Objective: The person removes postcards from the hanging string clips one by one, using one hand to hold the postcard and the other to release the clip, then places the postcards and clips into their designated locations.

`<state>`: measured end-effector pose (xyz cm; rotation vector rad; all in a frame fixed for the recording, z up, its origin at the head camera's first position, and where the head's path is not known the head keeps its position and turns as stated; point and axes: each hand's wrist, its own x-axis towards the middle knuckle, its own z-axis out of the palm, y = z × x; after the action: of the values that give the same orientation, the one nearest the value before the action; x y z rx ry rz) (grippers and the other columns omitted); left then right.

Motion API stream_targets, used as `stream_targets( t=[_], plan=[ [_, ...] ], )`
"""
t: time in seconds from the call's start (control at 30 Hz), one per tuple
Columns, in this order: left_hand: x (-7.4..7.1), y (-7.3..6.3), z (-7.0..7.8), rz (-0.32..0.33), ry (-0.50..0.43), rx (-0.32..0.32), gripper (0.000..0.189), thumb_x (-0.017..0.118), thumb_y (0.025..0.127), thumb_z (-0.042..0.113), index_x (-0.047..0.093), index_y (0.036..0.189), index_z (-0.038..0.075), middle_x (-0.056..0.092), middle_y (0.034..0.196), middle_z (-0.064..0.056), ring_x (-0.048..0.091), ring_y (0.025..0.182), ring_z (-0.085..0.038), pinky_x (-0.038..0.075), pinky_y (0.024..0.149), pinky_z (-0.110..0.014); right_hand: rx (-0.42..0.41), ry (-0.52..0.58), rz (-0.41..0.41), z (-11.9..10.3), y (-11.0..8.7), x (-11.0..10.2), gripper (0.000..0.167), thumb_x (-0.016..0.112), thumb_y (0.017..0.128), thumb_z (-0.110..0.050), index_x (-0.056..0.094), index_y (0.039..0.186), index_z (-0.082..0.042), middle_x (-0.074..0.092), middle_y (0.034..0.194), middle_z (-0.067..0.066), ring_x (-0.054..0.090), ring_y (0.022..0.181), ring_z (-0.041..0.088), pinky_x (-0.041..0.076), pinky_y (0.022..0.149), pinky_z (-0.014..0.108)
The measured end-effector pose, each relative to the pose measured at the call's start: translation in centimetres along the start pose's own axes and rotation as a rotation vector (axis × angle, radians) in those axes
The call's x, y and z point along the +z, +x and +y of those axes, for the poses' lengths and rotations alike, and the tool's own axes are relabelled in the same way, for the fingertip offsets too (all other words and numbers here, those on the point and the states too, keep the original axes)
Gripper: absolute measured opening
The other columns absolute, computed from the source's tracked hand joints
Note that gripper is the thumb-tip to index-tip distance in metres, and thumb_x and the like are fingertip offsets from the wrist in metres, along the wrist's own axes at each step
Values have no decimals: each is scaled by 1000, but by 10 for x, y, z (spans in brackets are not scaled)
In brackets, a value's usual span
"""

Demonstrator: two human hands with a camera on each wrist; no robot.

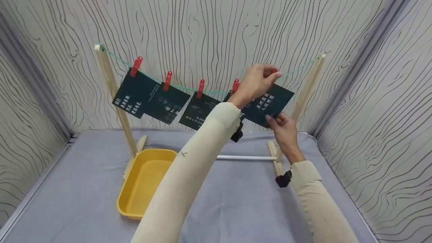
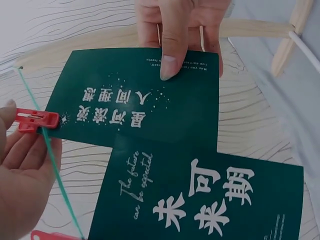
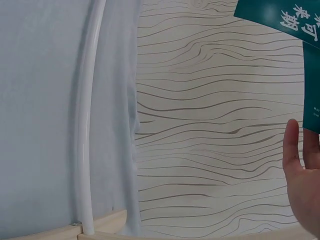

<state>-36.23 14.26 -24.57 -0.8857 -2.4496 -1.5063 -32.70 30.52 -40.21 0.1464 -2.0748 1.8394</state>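
My left hand pinches a red clothespin at the right part of the green string. The clothespin sits over the string and the edge of a dark green card with white writing. At the card's opposite edge my right hand grips it between thumb, in front, and fingers behind. Another green card overlaps it in the left wrist view; my left forearm partly hides that card in the head view. Three more cards, among them the leftmost card, hang from red clothespins along the string.
The string spans a left wooden post and a right wooden post. A white rod runs low between the stand's feet. On the grey cloth stands a yellow tray, partly behind my left sleeve. Wood-patterned walls enclose the table.
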Motion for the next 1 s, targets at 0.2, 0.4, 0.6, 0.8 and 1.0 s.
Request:
stream_targets(
  t=[0.2, 0.4, 0.6, 0.8, 1.0],
  plan=[
    [-1, 0, -2, 37, -28, 18, 29, 59, 108, 27, 73, 129, 12, 69, 94, -2, 59, 78, -9, 49, 69, -17, 15, -6, -19, -2, -1, 0, 33, 67, 103, -16, 63, 132, 0, 79, 116, -5, 76, 104, 3, 61, 92, 20],
    [-2, -2, -3, 92, -61, -12, 29, 62, 107, 26, 74, 129, 11, 75, 102, -3, 63, 82, -9, 53, 74, -18, 16, 0, -41, -3, -1, 4, 33, 67, 103, -14, 62, 133, 1, 80, 116, -4, 76, 104, 3, 61, 92, 21],
    [2, -2, -3, 154, -84, -31, 25, 63, 106, 25, 77, 123, 12, 80, 110, -2, 68, 88, -6, 55, 76, -17, 3, 0, -51, -4, -2, 4, 32, 67, 103, -14, 62, 132, 1, 80, 117, -2, 76, 104, 4, 61, 92, 22],
    [5, -2, -3, 169, -113, -43, 23, 64, 106, 24, 78, 118, 11, 78, 100, -3, 63, 75, -8, 53, 67, -16, 0, -39, -64, -5, -5, 0, 38, 67, 104, -19, 61, 137, -2, 79, 119, -5, 75, 106, 3, 60, 93, 20],
    [5, -3, -2, 177, -96, -38, 22, 63, 106, 24, 79, 114, 10, 76, 98, -3, 62, 74, -9, 54, 67, -16, 1, -47, -64, -5, -6, 1, 41, 67, 104, -20, 60, 140, -4, 78, 124, 1, 75, 107, 3, 60, 93, 20]
  ],
)
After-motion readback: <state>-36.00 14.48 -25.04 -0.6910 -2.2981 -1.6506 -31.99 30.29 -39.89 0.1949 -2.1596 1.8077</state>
